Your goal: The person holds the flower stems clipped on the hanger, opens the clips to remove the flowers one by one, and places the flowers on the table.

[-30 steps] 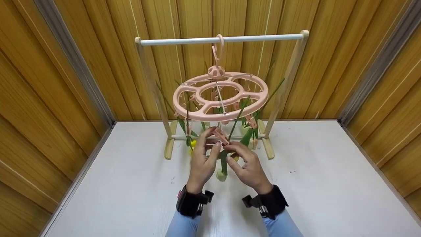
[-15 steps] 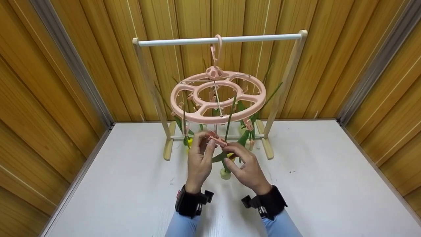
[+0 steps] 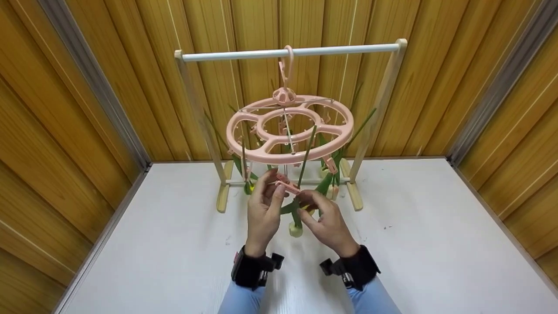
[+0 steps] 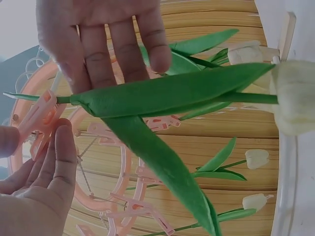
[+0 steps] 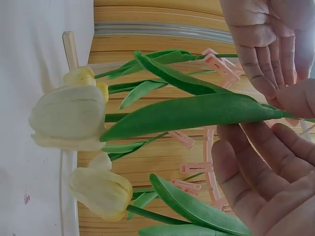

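My left hand [image 3: 263, 218] pinches a pink clothespin [image 3: 288, 187] between thumb and fingers, below the front of a round pink hanger. A white artificial tulip [image 3: 295, 229] hangs bloom-down between the hands. My right hand [image 3: 329, 220] pinches its stem just above the leaves, thumb on one side and fingers behind. In the left wrist view the bare stem crosses the clothespin [image 4: 43, 115] at its jaws, and the stem's end sticks out beyond. Two long green leaves [image 5: 192, 115] spread from the stem towards the bloom in the right wrist view.
The round pink hanger [image 3: 290, 157] hooks over the white bar [image 3: 235, 55] of a wooden stand [image 3: 383, 100]. More white and yellow tulips [image 5: 101, 191] hang from its other clips. Beneath is a white table [image 3: 174, 244], with wood-look panels behind.
The clothespin in my left hand has tipped from steep to flatter and come slightly lower. The tulip's stem and bloom have swung a little; my right hand stays nearly in place.
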Tool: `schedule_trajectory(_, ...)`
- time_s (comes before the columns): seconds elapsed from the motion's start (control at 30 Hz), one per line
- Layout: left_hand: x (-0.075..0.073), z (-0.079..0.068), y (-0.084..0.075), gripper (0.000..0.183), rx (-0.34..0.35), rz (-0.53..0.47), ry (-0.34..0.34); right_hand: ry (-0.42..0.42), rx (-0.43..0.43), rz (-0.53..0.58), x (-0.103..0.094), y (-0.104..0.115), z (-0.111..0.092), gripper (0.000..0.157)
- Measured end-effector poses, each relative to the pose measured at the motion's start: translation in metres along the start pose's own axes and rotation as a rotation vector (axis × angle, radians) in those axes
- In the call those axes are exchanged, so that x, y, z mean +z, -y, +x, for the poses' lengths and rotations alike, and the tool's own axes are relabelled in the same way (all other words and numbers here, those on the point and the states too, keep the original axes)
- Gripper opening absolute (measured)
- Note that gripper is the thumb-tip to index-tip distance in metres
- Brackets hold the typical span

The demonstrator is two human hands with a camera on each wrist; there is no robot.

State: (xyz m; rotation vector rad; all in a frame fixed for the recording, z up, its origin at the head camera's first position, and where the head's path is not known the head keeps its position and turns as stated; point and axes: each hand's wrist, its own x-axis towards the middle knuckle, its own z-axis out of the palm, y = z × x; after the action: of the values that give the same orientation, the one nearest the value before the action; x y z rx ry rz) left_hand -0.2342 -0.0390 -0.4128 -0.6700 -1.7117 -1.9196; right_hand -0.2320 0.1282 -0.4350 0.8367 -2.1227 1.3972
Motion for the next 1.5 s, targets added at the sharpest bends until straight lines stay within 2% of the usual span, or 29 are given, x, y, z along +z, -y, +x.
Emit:
schedule_trajectory(0.2,0.0011,0.0006,-0.0005,0.034,-0.019,0.002,-0.002,-0.011,-0.059,-0.033,0.0002,-0.0043,0.001,0.025)
schedule_trajectory(0.67,0.0035,-0.0005,-0.0017,0.032,-0.021,-0.03,0.01,-0.032,-0.049,-0.049,-0.0037,-0.0056,0.0007,0.018)
schedule_trajectory(1.07,0.006,-0.001,-0.0005,0.025,0.017,-0.011,-0.011,-0.054,-0.086,-0.069,-0.0055,-0.0061,0.0007,0.016)
schedule_trajectory(1.5,0.0073,-0.003,-0.0012,0.026,-0.009,-0.007,-0.049,-0.049,-0.088,-0.087,-0.0051,-0.0085,-0.0006,0.015)
